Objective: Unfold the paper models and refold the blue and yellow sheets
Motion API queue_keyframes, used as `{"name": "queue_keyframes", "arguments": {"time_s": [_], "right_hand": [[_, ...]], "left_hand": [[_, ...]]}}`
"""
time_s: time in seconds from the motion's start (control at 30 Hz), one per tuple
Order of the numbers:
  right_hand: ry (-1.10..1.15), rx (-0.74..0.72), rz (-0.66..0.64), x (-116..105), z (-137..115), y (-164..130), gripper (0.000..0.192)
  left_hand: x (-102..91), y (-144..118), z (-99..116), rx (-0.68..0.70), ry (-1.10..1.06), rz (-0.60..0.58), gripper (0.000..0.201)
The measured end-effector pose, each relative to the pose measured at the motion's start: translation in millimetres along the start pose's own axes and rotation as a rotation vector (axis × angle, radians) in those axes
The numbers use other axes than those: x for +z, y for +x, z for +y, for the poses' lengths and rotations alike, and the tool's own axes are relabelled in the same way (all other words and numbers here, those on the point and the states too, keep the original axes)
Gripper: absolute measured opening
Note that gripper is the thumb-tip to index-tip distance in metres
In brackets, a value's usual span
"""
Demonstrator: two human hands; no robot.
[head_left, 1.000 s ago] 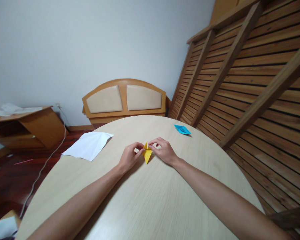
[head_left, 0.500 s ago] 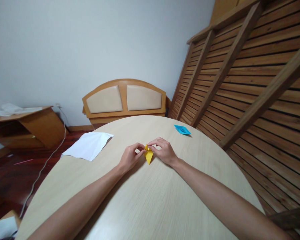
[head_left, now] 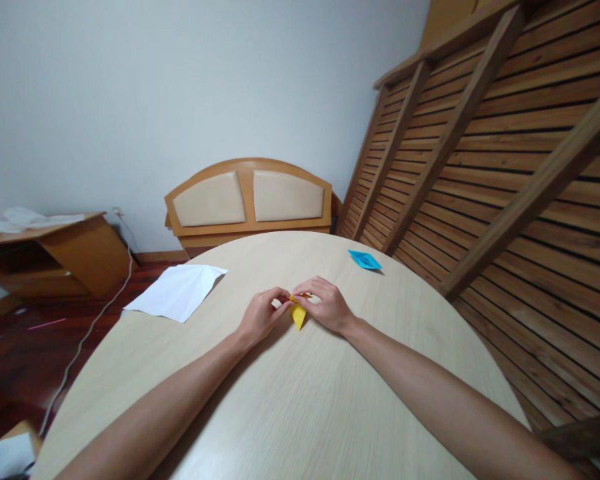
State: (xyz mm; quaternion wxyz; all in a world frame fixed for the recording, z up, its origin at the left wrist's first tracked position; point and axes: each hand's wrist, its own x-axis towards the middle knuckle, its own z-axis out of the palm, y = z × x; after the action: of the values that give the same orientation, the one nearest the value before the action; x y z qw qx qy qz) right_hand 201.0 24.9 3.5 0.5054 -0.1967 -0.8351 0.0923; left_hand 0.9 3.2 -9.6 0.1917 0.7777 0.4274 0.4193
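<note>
A small folded yellow paper (head_left: 298, 314) lies on the round light-wood table (head_left: 300, 400), its point toward me. My left hand (head_left: 260, 315) pinches its left upper edge with thumb and fingers. My right hand (head_left: 327, 305) presses and pinches its right upper edge. The two hands nearly touch over the paper and hide its top part.
A folded blue paper (head_left: 365, 259) lies at the table's far right. A white sheet (head_left: 177, 291) hangs over the far left edge. Behind the table stand a padded wooden headboard (head_left: 250, 198), a slatted wooden frame (head_left: 485, 153) and a low wooden desk (head_left: 50, 250).
My fingers have closed in over the top of the yellow paper, covering more of it and flattening its upper tip. The arms have hardly moved.
</note>
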Motion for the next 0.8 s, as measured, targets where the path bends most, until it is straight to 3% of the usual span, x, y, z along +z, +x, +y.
{"name": "queue_keyframes", "arguments": {"time_s": [0.23, 0.63, 0.8], "right_hand": [[-0.032, 0.026, 0.034, 3.2, -0.1, -1.7, 0.003], [-0.006, 0.099, 0.032, 8.4, -2.1, -3.1, 0.015], [0.095, 0.202, 0.036, 7.0, 1.2, -4.2, 0.024]], "left_hand": [[0.0, 0.0, 2.2, 0.028, 0.001, -0.017, 0.016], [-1.8, 0.0, 7.3, 0.029, 0.031, -0.018, 0.019], [-2.8, -0.1, 8.7, -0.013, -0.004, -0.026, 0.021]]}}
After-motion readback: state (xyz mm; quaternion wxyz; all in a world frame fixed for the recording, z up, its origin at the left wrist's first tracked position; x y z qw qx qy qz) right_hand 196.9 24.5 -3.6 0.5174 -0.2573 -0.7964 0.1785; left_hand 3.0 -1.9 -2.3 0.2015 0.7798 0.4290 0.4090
